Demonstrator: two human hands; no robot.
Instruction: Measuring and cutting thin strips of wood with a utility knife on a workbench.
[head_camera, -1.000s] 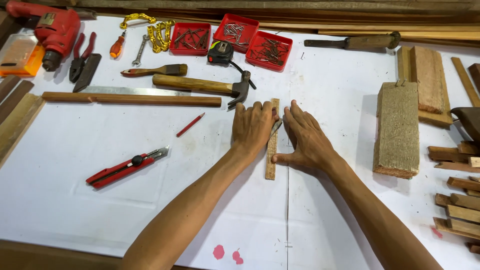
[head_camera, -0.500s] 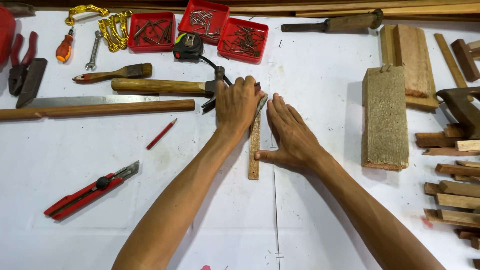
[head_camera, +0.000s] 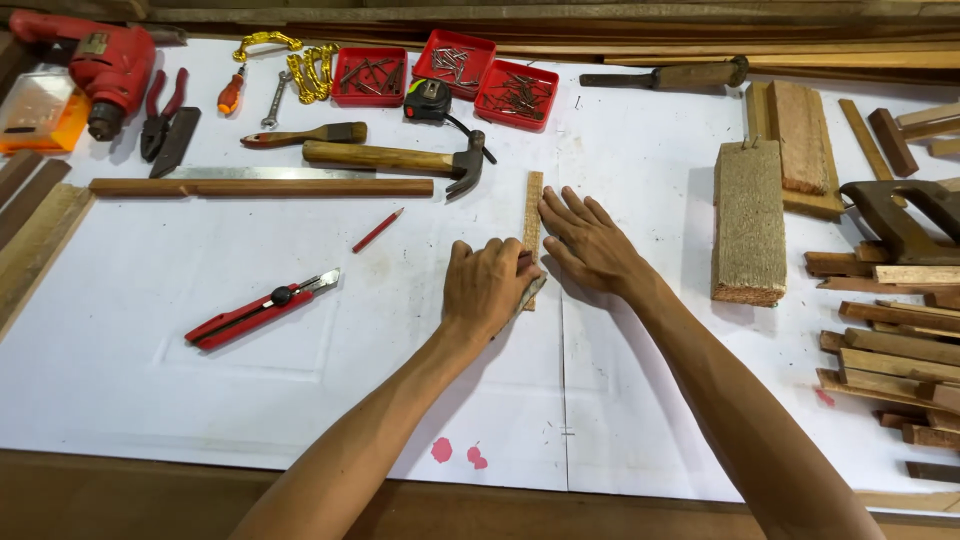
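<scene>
Left hand presses curled fingers on a wood strip; right hand lies flat beside it, fingers spread, near a hammer.

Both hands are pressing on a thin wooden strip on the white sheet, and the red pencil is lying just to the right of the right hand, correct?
Not quite. The head view shows the red pencil lying left of the left hand, not right of the right hand. The rest holds: both hands are on the thin wooden strip on the white sheet.
</scene>
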